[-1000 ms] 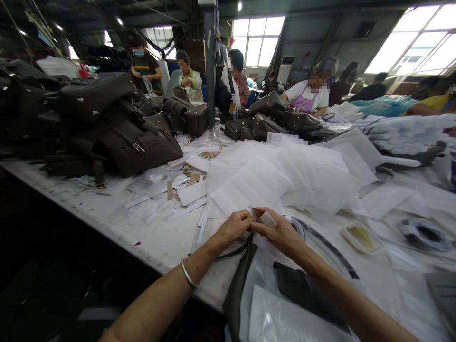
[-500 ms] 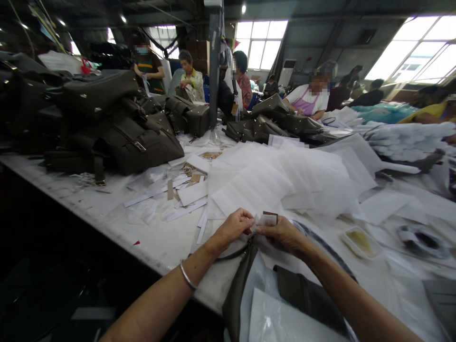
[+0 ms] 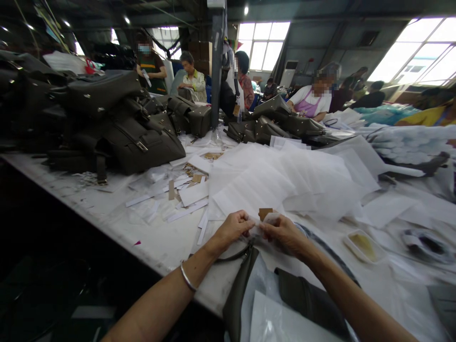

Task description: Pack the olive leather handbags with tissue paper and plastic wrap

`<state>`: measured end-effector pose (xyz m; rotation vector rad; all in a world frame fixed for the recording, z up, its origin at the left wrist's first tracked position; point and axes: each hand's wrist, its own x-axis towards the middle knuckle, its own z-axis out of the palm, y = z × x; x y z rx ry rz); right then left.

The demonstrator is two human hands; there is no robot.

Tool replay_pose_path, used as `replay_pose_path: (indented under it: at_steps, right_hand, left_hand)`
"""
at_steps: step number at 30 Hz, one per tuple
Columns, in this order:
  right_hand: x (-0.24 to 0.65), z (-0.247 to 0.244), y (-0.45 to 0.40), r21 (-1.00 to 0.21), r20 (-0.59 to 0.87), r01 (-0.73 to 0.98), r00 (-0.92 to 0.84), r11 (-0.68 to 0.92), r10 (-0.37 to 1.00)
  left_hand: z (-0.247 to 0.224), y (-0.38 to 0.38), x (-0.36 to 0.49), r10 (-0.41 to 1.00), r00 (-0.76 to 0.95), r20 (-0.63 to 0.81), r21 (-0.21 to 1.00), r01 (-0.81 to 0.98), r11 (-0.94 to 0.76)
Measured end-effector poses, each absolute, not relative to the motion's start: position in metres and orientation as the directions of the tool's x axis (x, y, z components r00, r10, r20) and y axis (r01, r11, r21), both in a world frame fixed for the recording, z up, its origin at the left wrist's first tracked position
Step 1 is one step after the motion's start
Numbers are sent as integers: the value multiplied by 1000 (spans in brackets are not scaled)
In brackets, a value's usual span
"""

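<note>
My left hand (image 3: pixel 235 229) is closed in a pinch on the left end of a thin white wrap (image 3: pixel 255 229). My right hand (image 3: pixel 283 231) pinches the other end of the same wrap, a short gap away. A small brown tag (image 3: pixel 265 213) sticks up at the fingers of my right hand. Just below the hands lies a dark olive bag (image 3: pixel 237 294) with its black strap, partly covered by clear plastic and a white sheet (image 3: pixel 281 318). The fingertips' exact hold is too small to tell.
Dark bags (image 3: pixel 131 142) are piled at the left of the table (image 3: pixel 156 247). White foam sheets (image 3: pixel 256 175) spread beyond my hands, with paper strips (image 3: pixel 187 213) beside them. A tray (image 3: pixel 363 246) lies right. A person in a purple apron (image 3: pixel 309 102) and others work farther back.
The brown tag has turned so its flat face shows, and the white wrap has shifted beside my right fingers. Both hands stay nearly in place. The camera view has moved slightly.
</note>
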<state>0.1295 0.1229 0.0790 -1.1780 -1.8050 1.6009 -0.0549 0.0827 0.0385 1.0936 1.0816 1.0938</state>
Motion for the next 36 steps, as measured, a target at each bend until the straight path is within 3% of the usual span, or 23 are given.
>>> replay_pose_path:
  at_steps: [8,14,20,28,32,36]
  right_hand:
    - [125,84,120,-881,-253,470,-563,52,786]
    - [119,100,117,-775,-204,573,-626,267,753]
    - [110,88,116,-785,-171,583,-530,210,831]
    - [120,77,114,-858,-136,486,-526,165,840]
    - [122,80,111,-824,-172,521,-603,222,779]
    - [114,86,111,-765,-184,584,-602,272,777]
  left_hand:
    - [42,82,-54,1000,-13,27,1000,7,-27]
    - [50,71,-51,991,-94,100,993,75,-93]
    - [52,72,-50,995,-53,87,996,-31,-89]
    - [43,84,-61,994,-42,-101,958,-275,86]
    - [43,85,-59,995,-44,-95,965,-248,81]
    - [45,79,-54,998,-57,30,993,-111,-36]
